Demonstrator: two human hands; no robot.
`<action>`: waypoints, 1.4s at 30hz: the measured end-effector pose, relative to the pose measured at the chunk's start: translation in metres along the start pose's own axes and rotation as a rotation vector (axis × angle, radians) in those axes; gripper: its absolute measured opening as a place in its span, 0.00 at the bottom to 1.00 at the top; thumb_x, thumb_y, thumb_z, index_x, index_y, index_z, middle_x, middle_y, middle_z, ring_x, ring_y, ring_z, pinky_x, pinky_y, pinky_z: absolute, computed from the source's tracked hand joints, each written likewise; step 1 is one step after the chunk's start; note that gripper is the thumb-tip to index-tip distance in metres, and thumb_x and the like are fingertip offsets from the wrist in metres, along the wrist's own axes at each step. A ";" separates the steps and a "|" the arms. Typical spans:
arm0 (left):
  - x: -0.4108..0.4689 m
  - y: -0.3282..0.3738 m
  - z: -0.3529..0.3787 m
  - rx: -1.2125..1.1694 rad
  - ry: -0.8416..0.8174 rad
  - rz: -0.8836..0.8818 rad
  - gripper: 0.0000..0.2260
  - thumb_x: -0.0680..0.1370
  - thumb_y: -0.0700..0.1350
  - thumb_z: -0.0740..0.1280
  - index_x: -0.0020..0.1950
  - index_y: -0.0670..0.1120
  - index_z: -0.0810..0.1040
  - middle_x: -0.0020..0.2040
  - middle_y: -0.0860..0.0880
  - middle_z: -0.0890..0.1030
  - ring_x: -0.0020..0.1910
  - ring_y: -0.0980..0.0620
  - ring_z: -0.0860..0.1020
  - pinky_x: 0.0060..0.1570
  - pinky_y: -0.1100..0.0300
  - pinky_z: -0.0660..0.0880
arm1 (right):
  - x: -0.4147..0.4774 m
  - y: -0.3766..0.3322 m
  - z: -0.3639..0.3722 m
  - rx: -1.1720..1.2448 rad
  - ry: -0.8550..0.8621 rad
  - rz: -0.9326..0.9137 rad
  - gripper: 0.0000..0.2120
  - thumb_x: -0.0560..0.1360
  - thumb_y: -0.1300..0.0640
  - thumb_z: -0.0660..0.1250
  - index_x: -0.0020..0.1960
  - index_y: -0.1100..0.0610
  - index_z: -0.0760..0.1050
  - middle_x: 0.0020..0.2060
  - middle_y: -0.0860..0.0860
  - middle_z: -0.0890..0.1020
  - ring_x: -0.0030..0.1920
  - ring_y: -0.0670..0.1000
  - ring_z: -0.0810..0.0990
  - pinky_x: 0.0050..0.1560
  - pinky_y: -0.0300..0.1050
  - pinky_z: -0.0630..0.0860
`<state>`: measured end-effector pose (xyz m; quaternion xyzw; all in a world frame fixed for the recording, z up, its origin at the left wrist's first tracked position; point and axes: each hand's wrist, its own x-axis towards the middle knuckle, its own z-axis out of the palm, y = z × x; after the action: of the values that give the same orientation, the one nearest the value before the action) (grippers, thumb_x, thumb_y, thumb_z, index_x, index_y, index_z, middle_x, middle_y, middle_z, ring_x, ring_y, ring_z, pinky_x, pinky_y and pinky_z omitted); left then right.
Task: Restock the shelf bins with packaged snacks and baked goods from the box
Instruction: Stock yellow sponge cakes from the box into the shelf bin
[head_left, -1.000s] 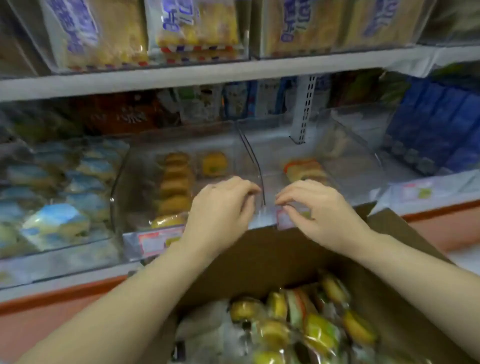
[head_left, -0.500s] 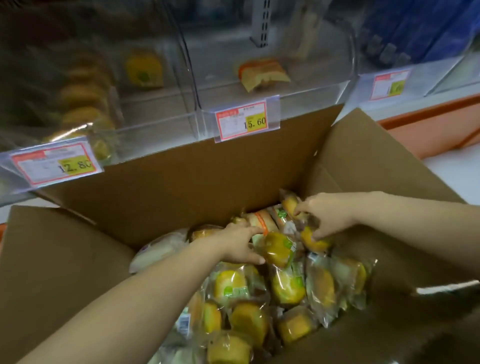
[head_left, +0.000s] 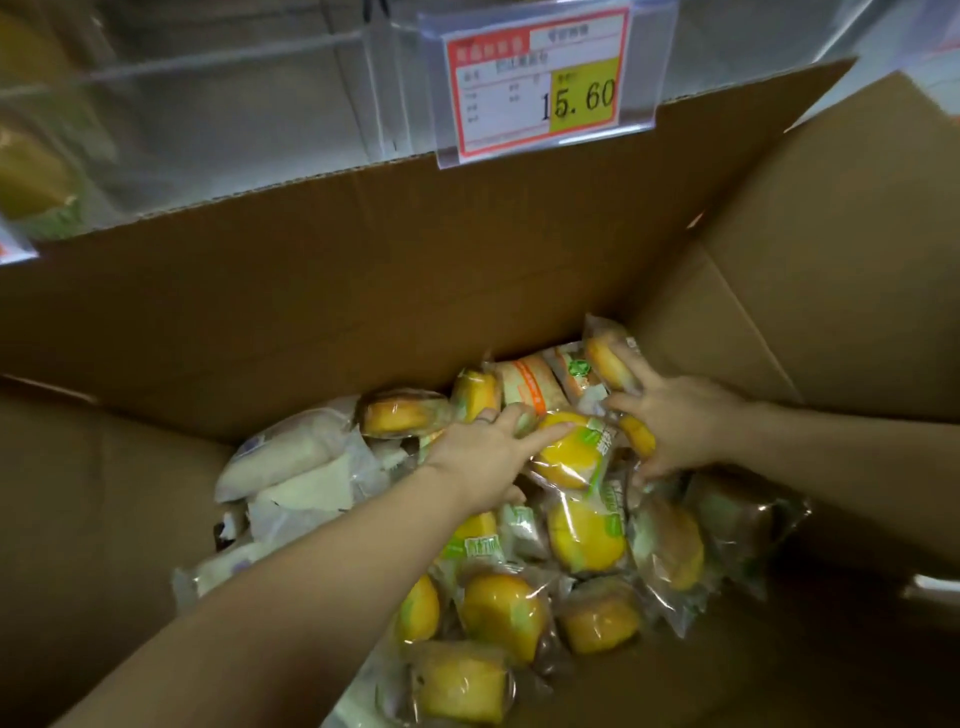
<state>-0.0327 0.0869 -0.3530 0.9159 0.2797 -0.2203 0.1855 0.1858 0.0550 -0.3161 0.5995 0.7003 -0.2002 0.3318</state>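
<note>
Corrugated brown cardboard box (head_left: 363, 286) holds crinkly clear-wrapped round yellow cakes (head_left: 587, 535) and soft pale packets (head_left: 291, 452). Left hand (head_left: 483, 457) rests nearly straight fingers on one glossy yellow cake packet (head_left: 571, 457). Right hand (head_left: 680, 421) curls fingers round a neighbouring yellow packet (head_left: 638, 434). Rigid clear plastic shelf bin (head_left: 234, 104) sits just behind the box.

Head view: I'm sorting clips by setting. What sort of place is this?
Likely a shop aisle: a price tag reading 15.60 on clear shelf bins, and a cardboard box of wrapped cakes.
</note>
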 end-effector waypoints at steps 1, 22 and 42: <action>0.000 -0.001 0.001 0.015 0.007 0.005 0.39 0.79 0.54 0.64 0.75 0.64 0.36 0.76 0.45 0.55 0.70 0.41 0.62 0.50 0.50 0.74 | -0.002 -0.002 0.002 -0.014 -0.009 0.005 0.49 0.59 0.31 0.73 0.74 0.44 0.58 0.73 0.55 0.29 0.64 0.59 0.74 0.57 0.48 0.75; -0.016 -0.026 0.000 0.037 0.325 0.097 0.24 0.80 0.37 0.58 0.76 0.48 0.61 0.61 0.44 0.74 0.55 0.42 0.76 0.44 0.50 0.73 | 0.002 0.012 -0.011 -0.019 0.173 0.113 0.17 0.76 0.52 0.68 0.63 0.55 0.73 0.60 0.56 0.68 0.50 0.57 0.80 0.50 0.47 0.78; -0.062 -0.022 -0.080 0.114 0.420 0.076 0.13 0.80 0.41 0.61 0.64 0.50 0.76 0.54 0.50 0.75 0.54 0.48 0.75 0.48 0.55 0.71 | -0.056 0.012 -0.066 0.063 0.244 -0.087 0.08 0.73 0.52 0.70 0.51 0.52 0.81 0.50 0.49 0.80 0.51 0.50 0.79 0.51 0.42 0.75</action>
<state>-0.0681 0.1144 -0.2598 0.9606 0.2644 -0.0330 0.0795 0.1858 0.0629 -0.2295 0.5986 0.7541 -0.1620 0.2162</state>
